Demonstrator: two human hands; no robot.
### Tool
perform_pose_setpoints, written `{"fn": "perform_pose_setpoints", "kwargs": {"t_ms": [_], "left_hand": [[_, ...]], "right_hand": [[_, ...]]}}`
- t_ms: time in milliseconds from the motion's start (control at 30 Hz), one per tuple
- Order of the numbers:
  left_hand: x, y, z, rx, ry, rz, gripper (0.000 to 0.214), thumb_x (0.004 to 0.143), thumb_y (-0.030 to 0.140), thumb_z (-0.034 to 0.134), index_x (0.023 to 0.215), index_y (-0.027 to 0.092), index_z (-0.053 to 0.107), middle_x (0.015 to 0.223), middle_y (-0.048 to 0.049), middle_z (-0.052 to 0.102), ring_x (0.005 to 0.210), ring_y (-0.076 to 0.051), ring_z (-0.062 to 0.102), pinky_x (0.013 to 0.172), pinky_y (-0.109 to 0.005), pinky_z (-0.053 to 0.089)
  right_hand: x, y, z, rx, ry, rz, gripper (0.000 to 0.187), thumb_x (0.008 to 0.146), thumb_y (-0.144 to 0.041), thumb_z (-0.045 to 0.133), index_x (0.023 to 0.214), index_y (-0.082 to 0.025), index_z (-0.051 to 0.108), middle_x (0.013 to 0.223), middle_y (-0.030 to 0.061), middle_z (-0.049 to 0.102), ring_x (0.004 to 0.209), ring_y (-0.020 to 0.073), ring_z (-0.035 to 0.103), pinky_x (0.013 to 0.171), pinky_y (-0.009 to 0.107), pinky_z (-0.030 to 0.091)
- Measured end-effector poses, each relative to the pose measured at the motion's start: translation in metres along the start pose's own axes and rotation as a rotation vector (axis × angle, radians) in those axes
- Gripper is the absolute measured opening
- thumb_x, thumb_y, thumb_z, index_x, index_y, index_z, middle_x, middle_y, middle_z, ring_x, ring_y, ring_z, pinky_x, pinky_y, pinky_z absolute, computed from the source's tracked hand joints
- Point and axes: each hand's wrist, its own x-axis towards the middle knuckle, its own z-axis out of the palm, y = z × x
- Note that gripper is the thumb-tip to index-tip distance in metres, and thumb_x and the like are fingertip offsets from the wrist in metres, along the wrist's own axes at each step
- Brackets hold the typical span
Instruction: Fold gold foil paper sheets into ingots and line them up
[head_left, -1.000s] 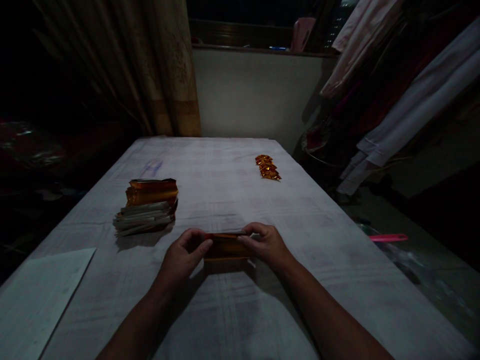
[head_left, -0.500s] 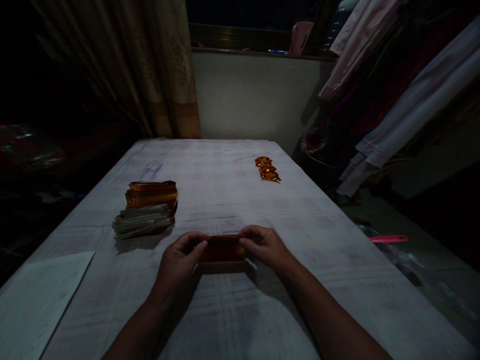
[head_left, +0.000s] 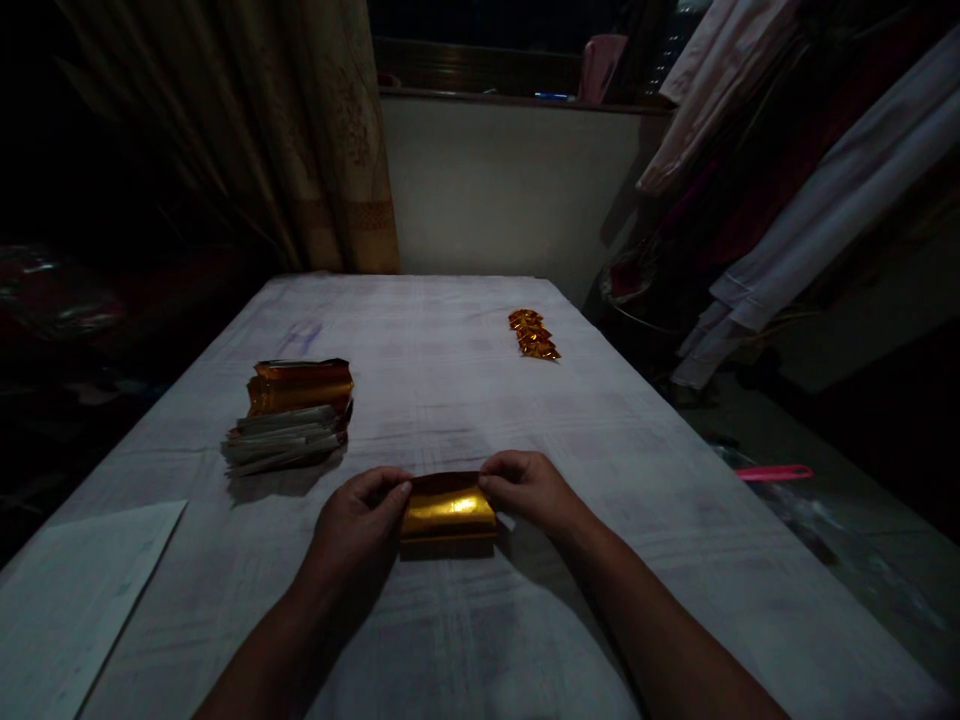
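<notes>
A curved sheet of shiny gold foil paper (head_left: 448,510) is held just over the table near its front. My left hand (head_left: 367,515) pinches its left upper corner between thumb and fingers. At the opposite upper corner, my right hand (head_left: 525,488) grips it the same way. To the left of my hands lies a stack of gold foil paper sheets (head_left: 304,388), with grey paper edges (head_left: 285,440) showing at its near side. Farther off on the right is a row of folded gold foil pieces (head_left: 534,335), overlapping one another.
A pale checked cloth covers the table (head_left: 420,370). A white sheet (head_left: 90,600) lies at the near left. Clothes (head_left: 810,200) hang along the right, a curtain (head_left: 300,150) at the back left. On the sill stands a pink cup (head_left: 600,68); a pink handle (head_left: 776,472) shows beyond the right edge.
The foil sheet between my hands has bowed and tilted, so its bright gold face now catches the light and its lower edge sits lower. Both hands keep their hold in nearly the same place.
</notes>
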Motion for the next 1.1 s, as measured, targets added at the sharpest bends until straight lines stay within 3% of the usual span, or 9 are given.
{"fn": "perform_pose_setpoints", "kwargs": {"t_ms": [100, 233, 467, 867, 1100], "left_hand": [[0.0, 0.001, -0.002, 0.134, -0.053, 0.047, 0.028, 0.071, 0.046, 0.062, 0.078, 0.022, 0.074, 0.078, -0.0068, 0.075, 0.077, -0.027, 0.07, 0.073, -0.04, 0.054], [-0.001, 0.002, -0.002, 0.486, 0.009, 0.243, 0.024, 0.078, 0.04, 0.055, 0.079, 0.026, 0.075, 0.085, -0.0058, 0.077, 0.087, -0.029, 0.069, 0.088, -0.048, 0.048], [-0.001, -0.002, -0.001, 0.637, -0.011, 0.321, 0.024, 0.084, 0.036, 0.052, 0.085, 0.025, 0.074, 0.088, -0.004, 0.077, 0.089, -0.027, 0.068, 0.087, -0.044, 0.044], [0.0, -0.003, 0.001, 0.714, -0.025, 0.333, 0.02, 0.086, 0.036, 0.054, 0.085, 0.026, 0.072, 0.089, -0.0019, 0.077, 0.089, -0.027, 0.066, 0.089, -0.044, 0.039], [0.001, -0.004, 0.001, 0.708, -0.031, 0.338, 0.019, 0.086, 0.036, 0.055, 0.081, 0.026, 0.071, 0.085, -0.001, 0.075, 0.086, -0.027, 0.065, 0.086, -0.044, 0.038]], "right_hand": [[-0.002, -0.003, 0.002, -0.062, 0.03, 0.035, 0.012, 0.072, -0.029, 0.066, 0.076, -0.02, 0.071, 0.061, -0.001, 0.066, 0.056, 0.0144, 0.059, 0.056, 0.026, 0.045], [-0.003, -0.006, 0.004, -0.438, 0.115, -0.075, 0.011, 0.076, -0.022, 0.064, 0.075, -0.023, 0.075, 0.068, -0.0002, 0.071, 0.066, 0.0168, 0.064, 0.064, 0.028, 0.045], [0.0, -0.001, 0.005, -0.697, 0.192, -0.244, 0.012, 0.076, -0.016, 0.07, 0.075, -0.026, 0.076, 0.082, 0.0015, 0.074, 0.088, 0.0227, 0.065, 0.083, 0.036, 0.043], [0.002, 0.004, 0.006, -0.651, 0.208, -0.233, 0.016, 0.072, -0.008, 0.073, 0.07, -0.025, 0.072, 0.089, 0.0002, 0.073, 0.094, 0.0219, 0.063, 0.087, 0.038, 0.04], [0.0, 0.003, 0.004, -0.681, 0.195, -0.259, 0.011, 0.082, -0.018, 0.072, 0.074, -0.025, 0.074, 0.095, 0.0027, 0.074, 0.097, 0.0226, 0.063, 0.088, 0.041, 0.038]]}}
